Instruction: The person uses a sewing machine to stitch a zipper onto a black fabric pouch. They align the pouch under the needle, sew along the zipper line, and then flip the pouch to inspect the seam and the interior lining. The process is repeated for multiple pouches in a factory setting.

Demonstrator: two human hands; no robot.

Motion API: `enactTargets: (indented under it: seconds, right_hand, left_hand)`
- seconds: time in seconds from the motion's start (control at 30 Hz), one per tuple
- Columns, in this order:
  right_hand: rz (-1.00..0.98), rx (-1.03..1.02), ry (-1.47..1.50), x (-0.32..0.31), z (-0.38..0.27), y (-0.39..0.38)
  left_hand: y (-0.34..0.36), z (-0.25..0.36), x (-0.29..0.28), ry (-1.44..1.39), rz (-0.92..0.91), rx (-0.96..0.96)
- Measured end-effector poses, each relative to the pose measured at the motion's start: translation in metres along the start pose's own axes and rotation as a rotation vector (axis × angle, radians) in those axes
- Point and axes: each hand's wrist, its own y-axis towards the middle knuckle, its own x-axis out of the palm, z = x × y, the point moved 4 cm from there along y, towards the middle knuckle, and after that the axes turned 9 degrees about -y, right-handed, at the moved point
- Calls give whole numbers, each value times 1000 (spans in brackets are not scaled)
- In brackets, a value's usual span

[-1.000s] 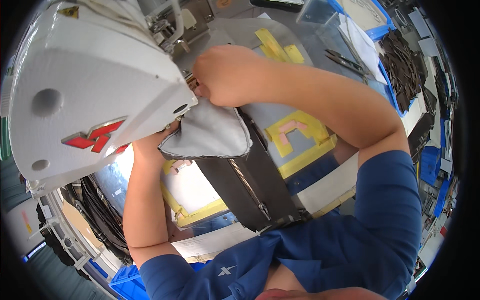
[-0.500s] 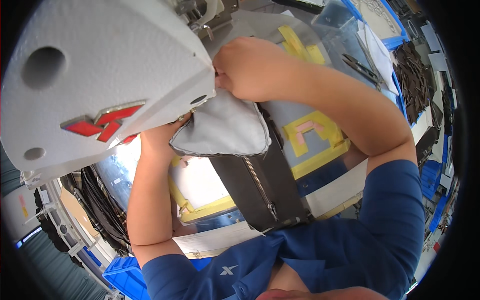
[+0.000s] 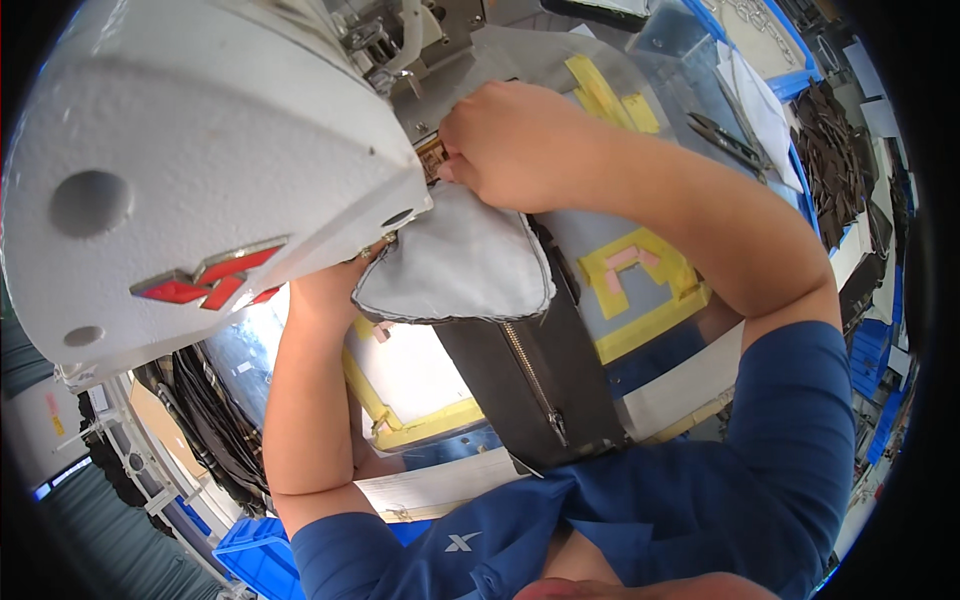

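A dark zippered bag piece with a pale grey lining hangs over the near side of the work surface, its metal zipper running toward me. My right hand is closed, fingers curled at the upper end of the lining, beside the sewing machine head. My left hand reaches in under the machine head at the left side of the lining. Its fingers are hidden there, so I cannot tell what they hold. The needle area is also out of sight.
Yellow tape strips frame parts of the work surface. At the far right lie thread snips beside a white paper, near a blue tray. Dark pieces are heaped beyond. Dark fabric hangs at left above a blue bin.
The whole view has shifted slightly, with everything lower and to the right. A brass-coloured part now shows beside my right fingers. Both hands keep about the same place at the bag piece.
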Motion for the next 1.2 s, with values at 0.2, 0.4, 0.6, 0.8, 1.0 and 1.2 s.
enactTargets:
  seconds: [0.2, 0.4, 0.6, 0.8, 1.0, 1.2]
  right_hand:
    - [-3, 5, -3, -2, 1, -1]
    - [49, -19, -10, 0, 2, -4]
    - [18, -2, -10, -3, -1, -4]
    - [2, 22, -23, -4, 2, -8]
    - [11, 2, -13, -3, -3, -6]
    - [-2, -14, 36, 1, -1, -1]
  left_hand:
    - [-1, 5, 0, -44, -22, -86]
    - [-4, -8, 2, -128, 12, -47]
    - [-10, -24, 5, -429, 60, -271]
    - [-3, 1, 4, -90, 20, 23]
    - [-9, 6, -4, 96, -28, 66]
    - [-25, 49, -26, 407, -170, -138]
